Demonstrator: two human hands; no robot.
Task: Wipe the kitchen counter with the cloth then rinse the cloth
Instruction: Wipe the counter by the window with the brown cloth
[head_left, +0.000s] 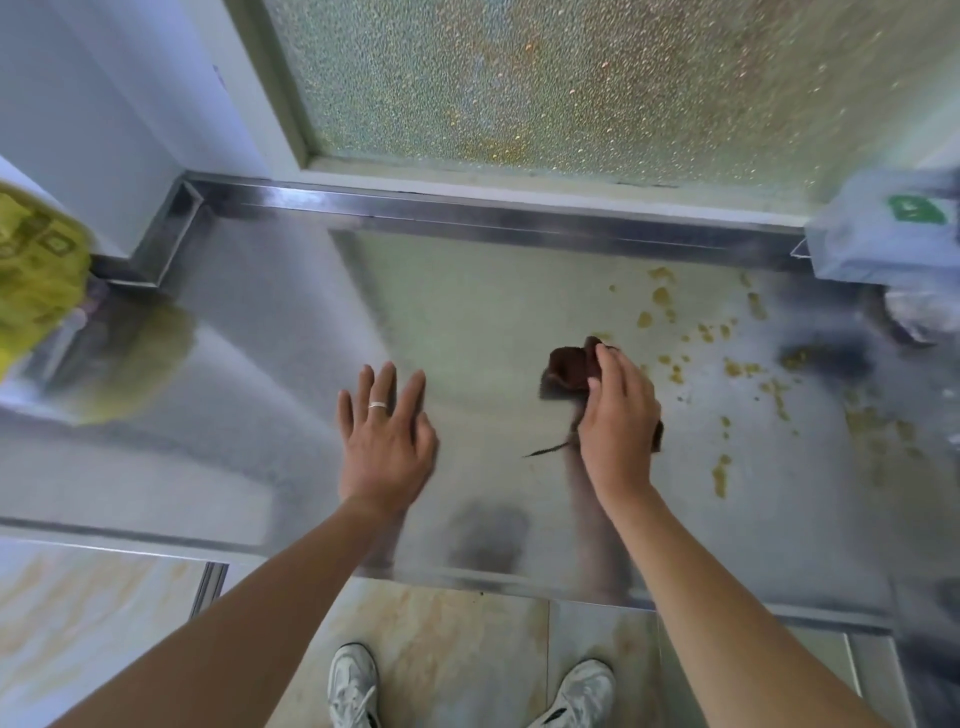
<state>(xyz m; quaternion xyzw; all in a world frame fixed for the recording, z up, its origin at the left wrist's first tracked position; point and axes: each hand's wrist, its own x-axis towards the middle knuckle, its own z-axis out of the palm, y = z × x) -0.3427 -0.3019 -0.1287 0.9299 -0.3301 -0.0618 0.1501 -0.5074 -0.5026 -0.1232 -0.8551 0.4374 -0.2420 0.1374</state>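
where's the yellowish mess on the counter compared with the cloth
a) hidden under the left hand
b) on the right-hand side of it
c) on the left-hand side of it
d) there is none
b: the yellowish crumbs are scattered on the counter to the right of the brown cloth held under the right hand.

Steel counter (291, 364) open from 9 to 12 o'clock. Obstructions: yellow bag (36, 270) at 10 o'clock edge, grey bag (883, 234) at 2 o'clock corner.
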